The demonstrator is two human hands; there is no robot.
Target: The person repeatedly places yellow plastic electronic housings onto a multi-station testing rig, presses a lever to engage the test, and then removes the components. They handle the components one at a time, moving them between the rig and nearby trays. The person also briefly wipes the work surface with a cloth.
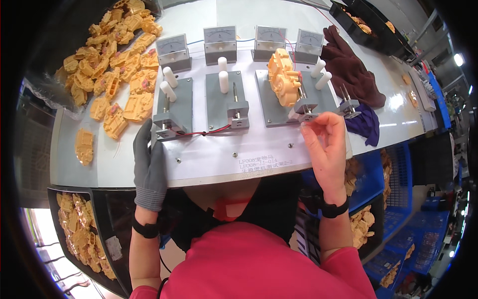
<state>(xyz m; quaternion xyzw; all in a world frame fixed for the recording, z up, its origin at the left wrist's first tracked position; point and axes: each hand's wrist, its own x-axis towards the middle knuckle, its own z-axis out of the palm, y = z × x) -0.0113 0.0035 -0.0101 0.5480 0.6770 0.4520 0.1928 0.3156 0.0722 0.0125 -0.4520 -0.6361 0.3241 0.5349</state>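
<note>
My left hand (149, 167), in a grey glove, lies along the left edge of the white test board (209, 154), fingers stretched out beside a grey metal bracket (167, 122). My bare right hand (326, 144) pinches thumb and forefinger together at the front of the right-hand bracket (304, 107). Whatever lies between those fingertips is too small to make out. Just behind it, an orange plastic gearbox housing (284, 79) stands on the right grey plate (269, 112), against the bracket's pins. The middle plate (216, 102) carries white posts (224, 82) and a bracket, with no housing on it.
Several analog meters (220, 42) line the board's back. Orange housings (109, 65) are heaped at left. A brown cloth (351, 70) and a purple cloth (366, 124) lie at right, near another pinned bracket (349, 107). Black bins (82, 234) and blue crates (398, 199) stand below the table.
</note>
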